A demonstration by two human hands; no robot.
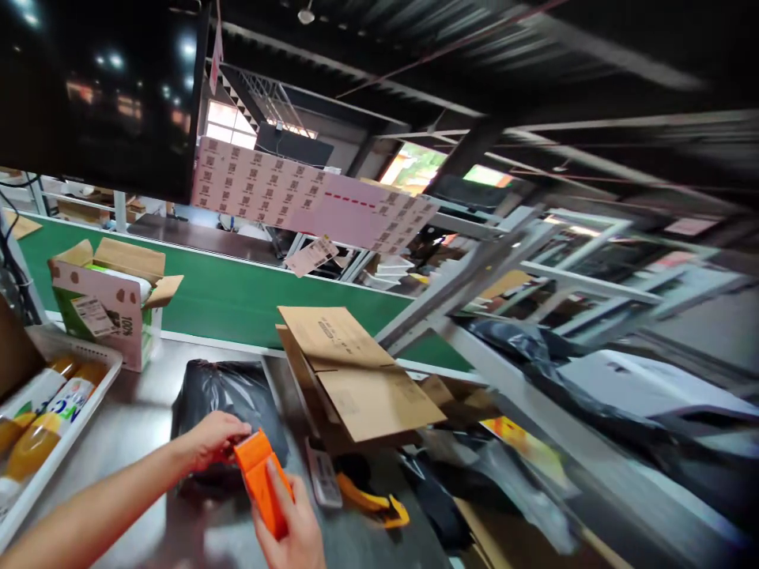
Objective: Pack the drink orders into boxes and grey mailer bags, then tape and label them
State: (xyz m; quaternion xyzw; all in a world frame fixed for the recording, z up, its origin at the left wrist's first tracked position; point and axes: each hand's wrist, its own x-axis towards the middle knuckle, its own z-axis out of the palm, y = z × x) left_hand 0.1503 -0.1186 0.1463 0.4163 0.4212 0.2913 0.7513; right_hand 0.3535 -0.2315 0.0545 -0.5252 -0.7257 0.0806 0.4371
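A slim orange box (264,482) is tilted in front of me, wrapped by the fingers of my right hand (293,525). My left hand (214,442) is closed at the box's upper end, its fingertips against the corner; exactly what they pinch is partly hidden. Behind and below both hands a black plastic-wrapped package (228,387) lies on the metal table (139,431). To the right of the box are a grey-white handheld device (323,472) and a yellow-and-black tape dispenser (373,502).
Flattened cardboard (368,371) leans behind the device. At left, a white basket (88,419) holds bottles of orange drink, and an open carton (103,308) stands behind it. A monitor (95,95) hangs above. Plastic bags and packaging (515,482) fill the right side beside a metal frame.
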